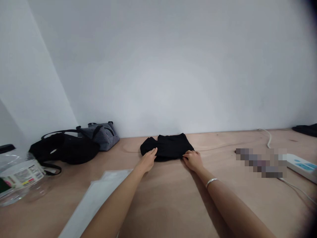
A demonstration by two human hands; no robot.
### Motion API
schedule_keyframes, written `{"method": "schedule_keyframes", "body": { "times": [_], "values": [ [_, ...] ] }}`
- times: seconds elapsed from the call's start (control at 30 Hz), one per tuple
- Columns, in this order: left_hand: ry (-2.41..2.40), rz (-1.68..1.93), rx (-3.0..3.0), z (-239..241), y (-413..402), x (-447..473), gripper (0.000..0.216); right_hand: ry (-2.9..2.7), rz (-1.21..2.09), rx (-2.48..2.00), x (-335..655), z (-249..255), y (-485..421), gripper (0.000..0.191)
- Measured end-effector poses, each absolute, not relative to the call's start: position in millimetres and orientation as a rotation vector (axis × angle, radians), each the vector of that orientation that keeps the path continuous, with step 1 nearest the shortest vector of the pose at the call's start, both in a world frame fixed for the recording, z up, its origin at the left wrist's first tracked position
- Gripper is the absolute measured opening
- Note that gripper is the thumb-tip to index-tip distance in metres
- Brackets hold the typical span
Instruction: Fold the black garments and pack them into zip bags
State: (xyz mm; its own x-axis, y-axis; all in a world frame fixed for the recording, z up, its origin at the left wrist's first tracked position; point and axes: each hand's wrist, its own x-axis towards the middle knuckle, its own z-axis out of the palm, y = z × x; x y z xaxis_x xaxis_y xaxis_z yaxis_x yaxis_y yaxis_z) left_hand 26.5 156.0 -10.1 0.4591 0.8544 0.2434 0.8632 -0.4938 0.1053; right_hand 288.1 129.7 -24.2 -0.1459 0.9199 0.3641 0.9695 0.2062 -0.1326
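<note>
A folded black garment [170, 147] lies flat on the wooden table against the wall; its exact kind cannot be made out. My left hand [148, 161] rests at its near left edge, fingers stretched out and touching the cloth. At the near right corner, my right hand [193, 160] has its fingers curled and pinched on the fabric edge. A silver bangle [211, 182] circles my right wrist. Beneath my left forearm, flat translucent plastic sheets or bags [99, 190] are partly hidden.
At left stand a clear plastic bottle [22, 178] with a label, a black bag [74, 148] and a striped bag [107, 135]. To the right are a blurred-out object [261, 162], a white power strip [302, 166] and cables. Dark cloth [307, 129] lies far right.
</note>
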Motion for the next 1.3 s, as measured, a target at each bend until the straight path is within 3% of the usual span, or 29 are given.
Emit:
{"method": "schedule_keyframes", "body": {
  "times": [0.27,0.47,0.6,0.7,0.77,0.87,0.97,1.1,1.3],
  "values": [
    [-1.452,-0.446,-2.770,10.7,125.7,23.1,0.042,-2.268,-0.359,-1.638,299.4,-2.6,102.7,0.029],
    [-1.349,-0.340,-2.910,20.1,52.6,16.3,0.042,-2.548,-0.360,-1.416,308.2,17.2,43.9,0.017],
    [-1.373,-0.001,-3.161,35.6,-4.0,6.6,0.041,-2.744,0.223,-1.319,313.5,25.7,-5.9,0.009],
    [-1.297,0.140,-3.265,47.0,-25.5,5.2,0.050,-2.712,0.679,-1.256,315.3,29.4,-19.1,0.025],
    [-1.356,0.042,-3.180,46.1,-26.8,10.2,0.060,-2.603,0.622,-1.264,313.5,26.5,-14.1,0.032],
    [-1.519,-0.011,-3.010,28.6,-19.3,19.7,0.058,-2.504,0.367,-1.382,309.7,10.6,0.9,0.045],
    [-1.636,0.010,-2.906,2.8,-12.9,20.1,0.060,-2.566,0.322,-1.473,309.8,-11.3,10.3,0.062],
    [-1.598,-0.075,-2.851,-17.3,-8.4,7.1,0.060,-2.597,0.313,-1.474,311.6,-26.7,13.5,0.060],
    [-1.531,-0.046,-2.908,-3.8,10.9,-7.0,0.060,-2.583,0.303,-1.482,302.4,-23.9,24.8,0.062]
  ]
}}
